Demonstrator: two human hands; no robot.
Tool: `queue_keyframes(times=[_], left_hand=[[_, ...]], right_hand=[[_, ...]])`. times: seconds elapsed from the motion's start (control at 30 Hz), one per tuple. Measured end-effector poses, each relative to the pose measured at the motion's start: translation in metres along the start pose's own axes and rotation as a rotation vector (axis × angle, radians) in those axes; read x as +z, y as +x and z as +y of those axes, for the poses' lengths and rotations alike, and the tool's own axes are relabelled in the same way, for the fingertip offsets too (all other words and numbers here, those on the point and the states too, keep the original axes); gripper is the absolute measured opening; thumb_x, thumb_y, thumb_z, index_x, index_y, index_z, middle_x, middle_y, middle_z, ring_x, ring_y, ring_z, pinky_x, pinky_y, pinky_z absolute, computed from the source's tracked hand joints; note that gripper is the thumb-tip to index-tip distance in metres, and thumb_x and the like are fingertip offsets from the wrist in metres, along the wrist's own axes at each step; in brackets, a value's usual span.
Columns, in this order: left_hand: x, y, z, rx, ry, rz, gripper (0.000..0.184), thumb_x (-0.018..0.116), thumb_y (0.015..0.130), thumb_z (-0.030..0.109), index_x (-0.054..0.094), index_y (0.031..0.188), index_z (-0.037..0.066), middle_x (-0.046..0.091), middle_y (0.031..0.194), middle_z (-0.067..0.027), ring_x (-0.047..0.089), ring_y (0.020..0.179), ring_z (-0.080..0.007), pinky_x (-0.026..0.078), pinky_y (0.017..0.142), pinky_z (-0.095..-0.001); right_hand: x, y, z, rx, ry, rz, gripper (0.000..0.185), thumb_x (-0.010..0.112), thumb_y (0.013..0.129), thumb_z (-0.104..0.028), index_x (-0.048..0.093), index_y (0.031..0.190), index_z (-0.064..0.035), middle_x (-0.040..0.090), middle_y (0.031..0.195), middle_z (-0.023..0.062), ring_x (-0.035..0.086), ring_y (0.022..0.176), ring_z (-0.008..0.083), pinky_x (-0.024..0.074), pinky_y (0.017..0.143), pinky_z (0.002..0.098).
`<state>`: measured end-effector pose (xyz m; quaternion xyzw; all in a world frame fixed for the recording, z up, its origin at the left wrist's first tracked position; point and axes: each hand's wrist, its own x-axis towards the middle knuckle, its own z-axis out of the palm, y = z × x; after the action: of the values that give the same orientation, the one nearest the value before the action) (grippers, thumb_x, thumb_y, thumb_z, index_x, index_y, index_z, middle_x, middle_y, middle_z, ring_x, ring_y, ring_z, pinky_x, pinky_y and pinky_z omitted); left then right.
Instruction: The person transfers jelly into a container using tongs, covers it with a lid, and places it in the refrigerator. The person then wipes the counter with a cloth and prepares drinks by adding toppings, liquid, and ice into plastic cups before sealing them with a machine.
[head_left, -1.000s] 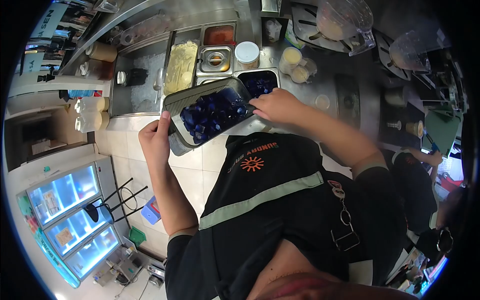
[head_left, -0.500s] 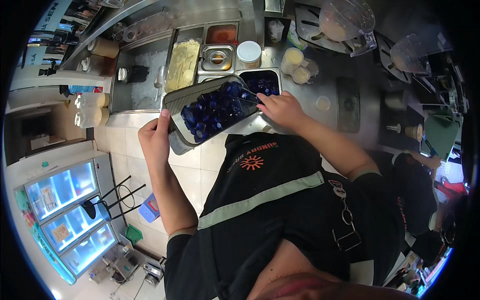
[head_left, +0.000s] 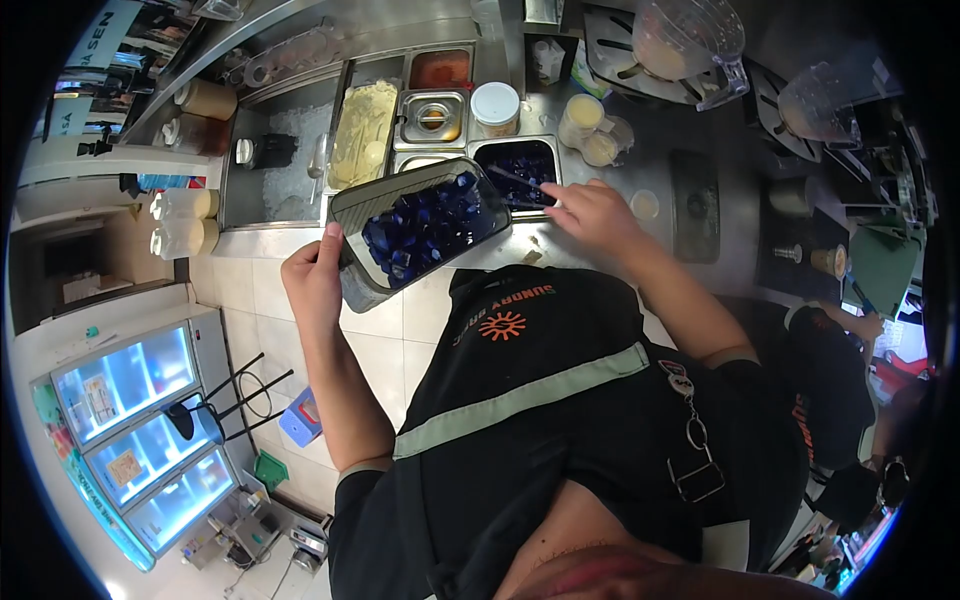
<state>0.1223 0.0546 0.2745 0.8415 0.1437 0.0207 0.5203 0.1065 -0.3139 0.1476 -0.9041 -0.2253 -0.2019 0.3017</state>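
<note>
My left hand (head_left: 316, 275) is closed on the left end of a clear rectangular container (head_left: 362, 283), which is tilted over the counter's front edge. Dark blue jelly cubes (head_left: 425, 228) fill much of it. Between the thumb and fingers of my right hand (head_left: 598, 215) is a pair of metal tongs (head_left: 522, 184). Their tips reach left, over a steel pan (head_left: 556, 172) of similar dark blue pieces and near the container's right end. Whether the tongs grip a cube I cannot tell.
Behind the container are a pan of pale yellow food (head_left: 362, 130), a lidded steel pan (head_left: 432, 120) and a white-lidded jar (head_left: 495, 105). Ice (head_left: 292, 185) lies in a bin at left. Yellow-filled cups (head_left: 583, 112) and blender jugs (head_left: 690, 40) stand right. Another person (head_left: 822, 370) is at far right.
My right hand and the tongs have moved right, away from the container's jelly and over the steel pan. The container's right end has dropped slightly, showing more of the pan.
</note>
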Motion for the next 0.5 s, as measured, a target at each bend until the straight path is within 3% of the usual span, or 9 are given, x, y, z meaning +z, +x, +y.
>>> queue_keyframes(times=[0.07, 0.2, 0.4, 0.47, 0.5], left_hand=[[-0.001, 0.0, 0.0, 0.005, 0.01, -0.003, 0.05, 0.07, 0.09, 0.032, 0.052, 0.056, -0.001, 0.042, 0.057, 0.0055, 0.032, 0.057, -0.006, 0.024, 0.05, -0.0256], [-0.002, -0.001, 0.002, 0.024, 0.003, -0.028, 0.049, 0.069, 0.09, 0.031, 0.053, 0.057, -0.001, 0.043, 0.057, 0.0052, 0.033, 0.057, -0.006, 0.025, 0.051, -0.0252], [0.001, -0.005, 0.011, 0.04, -0.001, -0.049, 0.047, 0.069, 0.091, 0.029, 0.057, 0.059, -0.003, 0.046, 0.058, 0.0043, 0.035, 0.057, -0.0059, 0.028, 0.051, -0.0242], [0.0, -0.006, 0.011, 0.025, 0.017, -0.034, 0.047, 0.069, 0.091, 0.03, 0.057, 0.059, -0.003, 0.045, 0.058, 0.0044, 0.035, 0.057, -0.006, 0.027, 0.051, -0.0243], [-0.001, -0.004, 0.009, 0.026, 0.014, -0.027, 0.047, 0.069, 0.091, 0.03, 0.057, 0.059, -0.003, 0.045, 0.058, 0.0044, 0.035, 0.057, -0.006, 0.027, 0.051, -0.0243]], right_hand=[[-0.006, 0.015, -0.011, -0.162, -0.043, -0.102, 0.031, 0.071, 0.082, -0.026, 0.065, 0.108, -0.0105, 0.061, 0.074, 0.0023, 0.059, 0.063, 0.0201, 0.0436, 0.061, 0.0328], [0.011, 0.045, 0.001, -0.277, -0.108, -0.207, 0.026, 0.065, 0.087, -0.029, 0.063, 0.109, -0.0144, 0.06, 0.076, 0.0015, 0.06, 0.066, 0.0209, 0.045, 0.064, 0.0311], [0.025, 0.079, 0.011, -0.281, 0.014, -0.425, 0.024, 0.059, 0.092, -0.033, 0.06, 0.095, -0.0096, 0.064, 0.08, 0.0091, 0.065, 0.076, 0.0308, 0.0519, 0.067, 0.0446], [0.026, 0.078, 0.01, -0.274, -0.017, -0.543, 0.029, 0.058, 0.093, -0.033, 0.064, 0.11, -0.0106, 0.067, 0.086, 0.008, 0.065, 0.077, 0.0294, 0.0528, 0.067, 0.0403], [0.025, 0.077, 0.009, -0.285, -0.004, -0.55, 0.029, 0.058, 0.094, -0.034, 0.065, 0.109, -0.0104, 0.068, 0.088, 0.0088, 0.066, 0.076, 0.0302, 0.053, 0.067, 0.0406]])
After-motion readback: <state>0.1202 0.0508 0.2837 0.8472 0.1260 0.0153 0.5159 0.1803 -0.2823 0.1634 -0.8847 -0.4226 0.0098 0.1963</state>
